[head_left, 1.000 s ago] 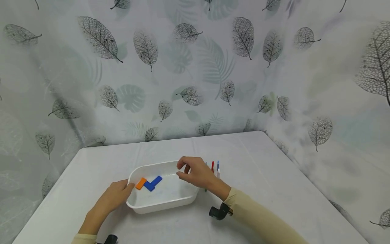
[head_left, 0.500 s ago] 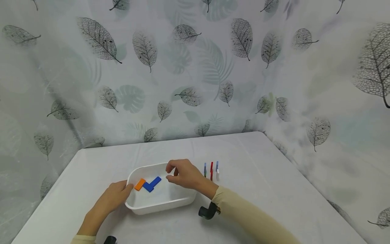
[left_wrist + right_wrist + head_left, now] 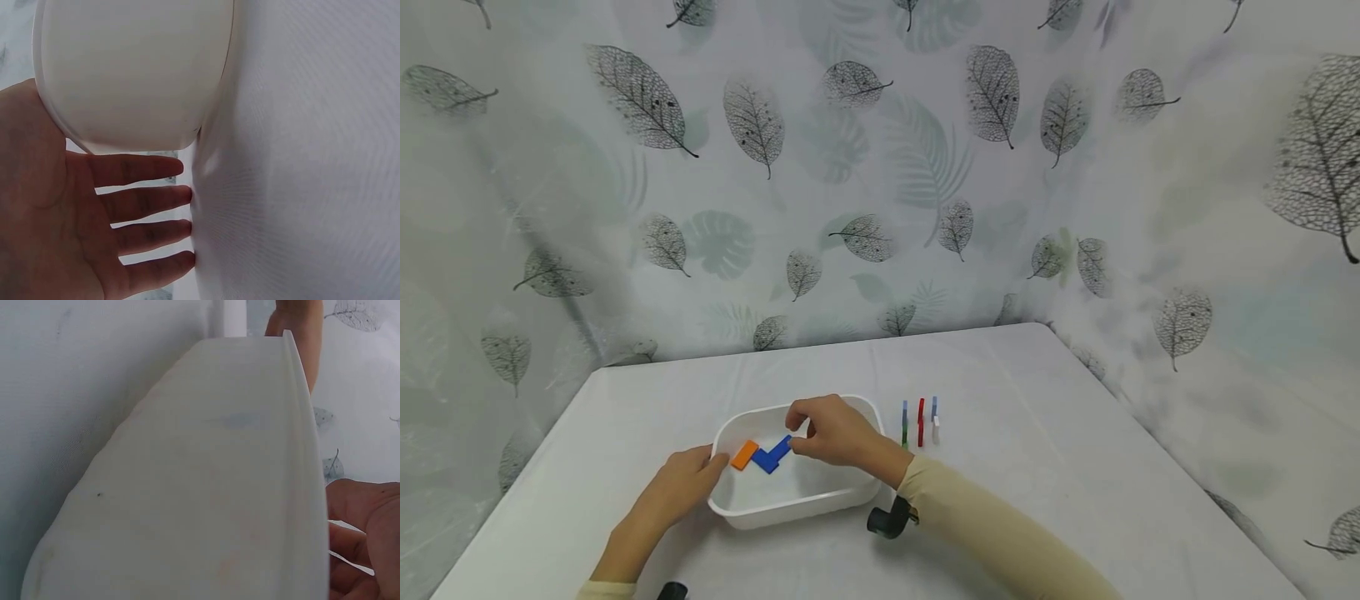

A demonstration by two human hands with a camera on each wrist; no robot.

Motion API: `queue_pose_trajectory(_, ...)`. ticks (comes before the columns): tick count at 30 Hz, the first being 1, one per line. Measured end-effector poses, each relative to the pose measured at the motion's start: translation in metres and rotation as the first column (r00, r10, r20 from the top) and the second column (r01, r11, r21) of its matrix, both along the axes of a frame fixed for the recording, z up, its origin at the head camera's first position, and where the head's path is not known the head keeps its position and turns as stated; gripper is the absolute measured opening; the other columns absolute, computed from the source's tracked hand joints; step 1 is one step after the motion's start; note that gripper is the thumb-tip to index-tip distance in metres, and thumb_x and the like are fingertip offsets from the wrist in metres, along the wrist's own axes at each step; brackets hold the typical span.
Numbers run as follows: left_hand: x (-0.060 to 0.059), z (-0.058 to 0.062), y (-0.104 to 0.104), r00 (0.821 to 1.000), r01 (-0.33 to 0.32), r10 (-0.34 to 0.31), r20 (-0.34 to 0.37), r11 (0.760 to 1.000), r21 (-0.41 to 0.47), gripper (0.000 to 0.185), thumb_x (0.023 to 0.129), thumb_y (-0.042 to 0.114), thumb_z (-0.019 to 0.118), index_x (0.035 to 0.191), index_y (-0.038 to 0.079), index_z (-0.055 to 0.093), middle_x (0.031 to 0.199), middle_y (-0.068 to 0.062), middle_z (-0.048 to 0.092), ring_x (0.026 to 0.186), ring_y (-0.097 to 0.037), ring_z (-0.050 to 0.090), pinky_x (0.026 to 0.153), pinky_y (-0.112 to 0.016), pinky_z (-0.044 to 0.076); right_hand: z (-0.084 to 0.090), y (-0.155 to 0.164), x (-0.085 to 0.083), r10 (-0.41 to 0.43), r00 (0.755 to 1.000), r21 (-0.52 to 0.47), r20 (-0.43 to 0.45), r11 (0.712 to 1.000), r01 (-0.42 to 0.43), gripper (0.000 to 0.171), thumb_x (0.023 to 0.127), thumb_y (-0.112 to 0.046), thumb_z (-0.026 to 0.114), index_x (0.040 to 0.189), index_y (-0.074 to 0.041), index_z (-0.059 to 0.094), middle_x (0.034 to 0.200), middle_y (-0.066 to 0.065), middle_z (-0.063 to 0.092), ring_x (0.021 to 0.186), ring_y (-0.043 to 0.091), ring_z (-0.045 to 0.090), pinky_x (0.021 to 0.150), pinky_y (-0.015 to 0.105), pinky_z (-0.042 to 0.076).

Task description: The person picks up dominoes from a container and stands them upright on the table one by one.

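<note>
A white plastic tub (image 3: 790,506) stands on the white table. Inside it lie an orange piece (image 3: 745,454) and a blue L-shaped piece (image 3: 771,455), flat and touching. My right hand (image 3: 831,433) reaches over the tub from the right. Its curled thumb and forefinger close on the right end of the blue piece. My left hand (image 3: 679,485) rests flat against the tub's left wall, with its fingers (image 3: 144,200) straight beside the tub (image 3: 137,69). The right wrist view is filled by the tub's outer wall (image 3: 206,487), with my palm (image 3: 365,534) behind the rim.
Three thin pieces stand upright on the table just right of the tub: a blue-and-green one (image 3: 905,422), a red one (image 3: 921,421) and a blue-and-white one (image 3: 935,419). Leaf-print sheeting (image 3: 880,167) walls the table at the back and on both sides.
My right hand has moved left, from beside the upright pieces across the tub to the blue piece. The left hand, the tub and the pieces have stayed put.
</note>
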State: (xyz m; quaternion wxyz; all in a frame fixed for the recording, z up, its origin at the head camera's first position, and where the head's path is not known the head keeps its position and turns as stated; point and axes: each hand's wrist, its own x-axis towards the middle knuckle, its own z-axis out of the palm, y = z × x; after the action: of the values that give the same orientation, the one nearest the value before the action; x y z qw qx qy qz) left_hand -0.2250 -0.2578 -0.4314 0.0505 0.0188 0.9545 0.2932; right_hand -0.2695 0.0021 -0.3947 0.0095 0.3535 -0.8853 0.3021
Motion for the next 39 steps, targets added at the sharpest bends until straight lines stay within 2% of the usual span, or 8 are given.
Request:
queue_pose_trajectory(8, 0.001, 0.002, 0.001, 1.0, -0.002, 0.002, -0.007, 1.0, -0.012, 0.055, 0.108, 0.03, 0.049, 0.141, -0.014, 0.053, 0.098, -0.011, 0.069, 0.081, -0.024, 0.058, 0.065, -0.038, 0.05, -0.002, -0.015, -0.001, 0.014, 0.999, 0.069, 0.045, 0.998, -0.017, 0.021, 0.093, -0.016, 0.081, 0.111, -0.007, 0.074, 0.109, 0.002, 0.074, 0.077, 0.003, 0.059, 0.069, 0.015, 0.049)
queue_pose_trajectory(11, 0.001, 0.001, 0.001, 1.0, -0.007, 0.007, -0.009, 1.0, -0.009, 0.055, 0.108, 0.03, 0.049, 0.141, -0.014, 0.053, 0.097, -0.011, 0.069, 0.08, -0.024, 0.058, 0.065, -0.038, 0.05, -0.006, -0.021, -0.003, 0.022, 0.999, 0.121, 0.033, 0.992, -0.026, 0.022, 0.093, -0.017, 0.081, 0.112, -0.008, 0.074, 0.108, 0.0, 0.073, 0.078, 0.004, 0.058, 0.071, 0.015, 0.049)
queue_pose_trajectory(18, -0.001, -0.001, 0.0, 1.0, -0.001, 0.0, -0.026, 1.0, -0.029, 0.056, 0.108, 0.032, 0.05, 0.139, -0.014, 0.055, 0.105, -0.015, 0.071, 0.083, -0.024, 0.06, 0.075, -0.046, 0.059, -0.012, -0.031, -0.004, 0.032, 0.999, 0.219, 0.018, 0.975, -0.035, 0.026, 0.091, -0.018, 0.082, 0.115, -0.012, 0.076, 0.106, -0.004, 0.074, 0.079, 0.004, 0.057, 0.074, 0.016, 0.049)
queue_pose_trajectory(25, -0.001, -0.001, -0.001, 1.0, 0.003, -0.004, -0.029, 1.0, -0.031, 0.054, 0.108, 0.031, 0.05, 0.138, -0.014, 0.055, 0.104, -0.015, 0.071, 0.082, -0.025, 0.059, 0.068, -0.041, 0.054, -0.02, -0.034, -0.009, 0.056, 0.998, 0.263, 0.037, 0.963, -0.064, 0.027, 0.09, -0.013, 0.081, 0.117, -0.012, 0.077, 0.104, -0.006, 0.073, 0.082, 0.004, 0.057, 0.078, 0.016, 0.049)
queue_pose_trajectory(32, 0.0, -0.001, -0.003, 1.0, 0.014, -0.015, -0.026, 0.999, -0.043, 0.056, 0.109, 0.032, 0.048, 0.138, -0.016, 0.054, 0.108, -0.02, 0.07, 0.083, -0.026, 0.059, 0.07, -0.044, 0.055, -0.026, -0.035, -0.015, 0.069, 0.998, 0.349, 0.014, 0.935, -0.069, 0.028, 0.093, -0.014, 0.081, 0.12, -0.015, 0.078, 0.109, -0.009, 0.073, 0.093, 0.003, 0.059, 0.09, 0.019, 0.049)
queue_pose_trajectory(35, 0.0, -0.001, -0.002, 1.0, 0.011, -0.013, -0.027, 0.999, -0.043, 0.056, 0.109, 0.032, 0.049, 0.138, -0.016, 0.054, 0.106, -0.018, 0.07, 0.083, -0.026, 0.059, 0.068, -0.043, 0.054, -0.028, -0.036, -0.015, 0.055, 0.998, 0.406, -0.016, 0.913, -0.044, 0.03, 0.092, -0.017, 0.082, 0.122, -0.015, 0.078, 0.109, -0.007, 0.07, 0.094, 0.004, 0.058, 0.088, 0.019, 0.05)
queue_pose_trajectory(39, 0.0, 0.0, 0.0, 1.0, 0.005, -0.006, -0.031, 0.999, -0.04, 0.055, 0.108, 0.031, 0.049, 0.137, -0.016, 0.054, 0.104, -0.017, 0.071, 0.082, -0.026, 0.058, 0.067, -0.042, 0.052, -0.033, -0.037, -0.014, 0.035, 0.997, 0.468, -0.061, 0.884, -0.003, 0.027, 0.092, -0.022, 0.083, 0.119, -0.018, 0.08, 0.1, -0.006, 0.061, 0.087, 0.006, 0.052, 0.075, 0.019, 0.048)
